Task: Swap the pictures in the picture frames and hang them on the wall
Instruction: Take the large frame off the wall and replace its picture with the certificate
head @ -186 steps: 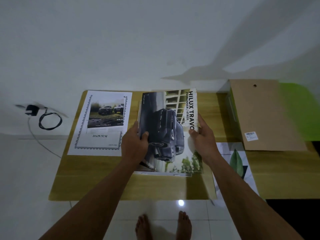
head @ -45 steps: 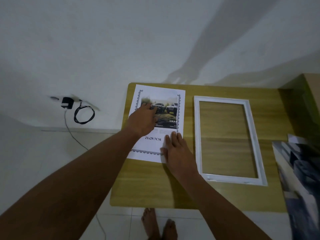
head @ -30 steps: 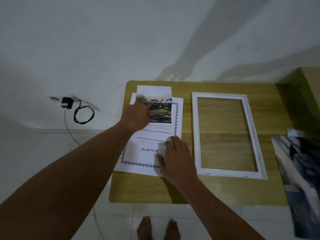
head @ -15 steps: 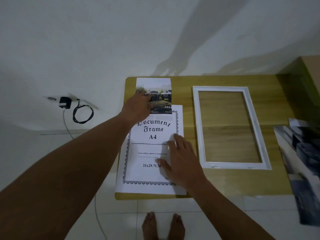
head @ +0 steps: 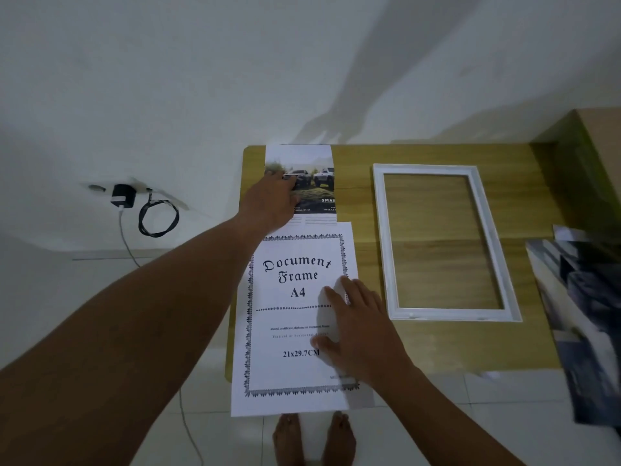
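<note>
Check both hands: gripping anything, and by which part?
Nothing gripped: left hand presses flat on the truck picture near its lower left; right hand presses flat on the A4 insert sheet along its right edge.

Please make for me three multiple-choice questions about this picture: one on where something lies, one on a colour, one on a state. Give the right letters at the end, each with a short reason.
1. Seen from the person, where does the empty frame lie relative to the Document Frame sheet?
A. on its left
B. on top of it
C. on its right

2. What colour is the frame's border?
A. black
B. white
C. red

3. How does the sheet sit on the table?
A. it overhangs the near edge
B. it lies wholly on the top
C. it is rolled up

Answers:
1 C, the frame lies beyond the sheet's right edge, apart from it.
2 B, the border is white, and the wood of the table shows inside it.
3 A, the sheet lies flat, but its lower end juts past the table's near edge.
</note>
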Demonstrator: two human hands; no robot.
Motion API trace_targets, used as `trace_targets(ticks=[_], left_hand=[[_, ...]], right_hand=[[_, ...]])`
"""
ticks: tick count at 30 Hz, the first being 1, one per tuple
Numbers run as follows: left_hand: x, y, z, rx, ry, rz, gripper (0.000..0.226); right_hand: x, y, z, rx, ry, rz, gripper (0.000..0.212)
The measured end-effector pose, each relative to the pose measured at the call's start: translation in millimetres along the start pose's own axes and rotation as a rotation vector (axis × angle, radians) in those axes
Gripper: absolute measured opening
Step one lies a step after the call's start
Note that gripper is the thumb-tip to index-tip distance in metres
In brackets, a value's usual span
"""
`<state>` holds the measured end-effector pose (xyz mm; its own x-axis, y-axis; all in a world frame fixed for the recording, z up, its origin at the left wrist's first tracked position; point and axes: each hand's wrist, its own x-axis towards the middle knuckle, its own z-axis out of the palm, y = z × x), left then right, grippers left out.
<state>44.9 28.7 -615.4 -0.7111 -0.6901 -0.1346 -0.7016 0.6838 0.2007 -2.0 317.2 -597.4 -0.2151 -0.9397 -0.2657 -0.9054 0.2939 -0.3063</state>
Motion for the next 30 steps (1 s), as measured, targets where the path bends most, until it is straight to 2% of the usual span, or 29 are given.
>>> trace_targets(ticks=[5, 8, 10, 13, 15, 18, 24, 27, 30], left_hand=[[-9.2, 0.6, -0.7, -0.102, 0.077, 0.012, 0.045], [-36.6, 4.0, -2.9, -0.156, 0.125, -0.023, 0.045], [-71.6, 8.5, -1.6, -0.186, 0.135, -0.112, 0.047], [-133.2, 12.3, 2.9, -0.204, 0.022, -0.349, 0.071], [-164.8, 11.9, 5.7, -0.297, -0.043, -0.496, 0.083], [-184.9, 9.3, 5.0, -0.44, 0.019, -0.613, 0.082], [-200.8, 5.0, -3.8, -0.641, 0.298, -0.617, 0.045], [-205.4, -2.7, -16.7, -0.808, 0.293, -0.51, 0.043], [-207.3, -18.3, -32.6, -1.045, 0.244, -0.431, 0.045]], right_hand=[[-5.2, -0.6, 3.4, 0.03, 0.119, 0.02, 0.071], [-1.4, -4.0, 4.7, 0.073, 0.141, 0.082, 0.076], [0.6, -8.3, 6.5, 0.051, 0.095, 0.144, 0.079], [-0.4, -15.6, 9.2, 0.006, 0.019, 0.206, 0.076], [-1.0, -20.7, 8.8, 0.018, 0.019, 0.224, 0.075], [-0.4, -27.0, 8.9, 0.044, 0.033, 0.227, 0.075], [-2.5, -29.1, 15.1, 0.127, 0.095, 0.253, 0.081], [-3.6, -32.0, 16.6, 0.239, 0.161, 0.294, 0.083], [-3.9, -35.7, 8.4, 0.439, 0.244, 0.342, 0.073]])
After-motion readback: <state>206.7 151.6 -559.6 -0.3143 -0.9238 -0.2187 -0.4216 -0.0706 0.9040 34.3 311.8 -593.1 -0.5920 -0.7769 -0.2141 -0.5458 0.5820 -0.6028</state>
